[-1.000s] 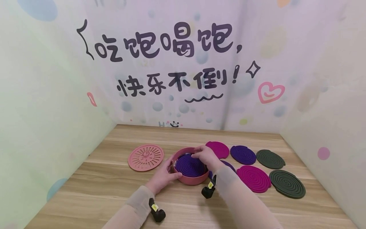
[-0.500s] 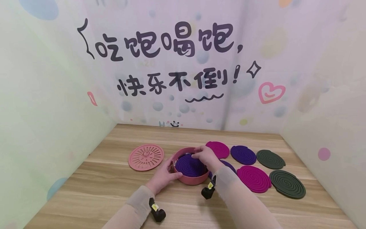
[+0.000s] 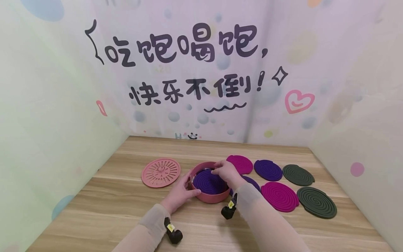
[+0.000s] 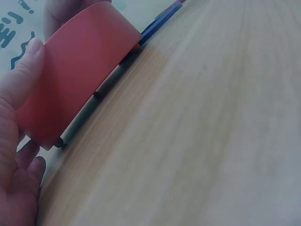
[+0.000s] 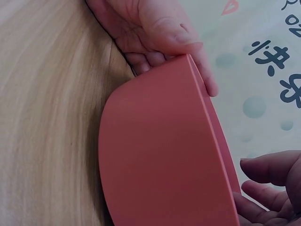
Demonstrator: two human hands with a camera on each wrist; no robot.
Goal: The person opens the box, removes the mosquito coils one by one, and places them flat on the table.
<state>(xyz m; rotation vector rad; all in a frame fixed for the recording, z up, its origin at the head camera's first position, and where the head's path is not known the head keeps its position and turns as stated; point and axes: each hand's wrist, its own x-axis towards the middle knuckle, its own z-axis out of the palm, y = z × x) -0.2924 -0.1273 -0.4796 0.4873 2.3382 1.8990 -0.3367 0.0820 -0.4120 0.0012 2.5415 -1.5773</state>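
A round pink mosquito-coil holder (image 3: 211, 198) stands in the middle of the table. Inside its wall lies a purple mosquito coil (image 3: 207, 182), with shiny bits visible along the coil's far-left edge. My left hand (image 3: 178, 193) grips the holder's left side; in the left wrist view the thumb (image 4: 31, 63) lies on the wall and the other fingers curl low around it. Reaching over the right rim, my right hand (image 3: 229, 173) pinches at the coil's far-right edge. In the right wrist view the holder's wall (image 5: 160, 146) partly hides those right fingertips.
A pink slotted lid (image 3: 161, 173) lies to the left. On the right are magenta coils (image 3: 279, 196), green coils (image 3: 316, 202) and another flat purple coil (image 3: 268, 170). One more purple coil (image 3: 251, 183) is partly hidden behind my right wrist. A printed cloth backdrop (image 3: 201, 115) closes off the back.
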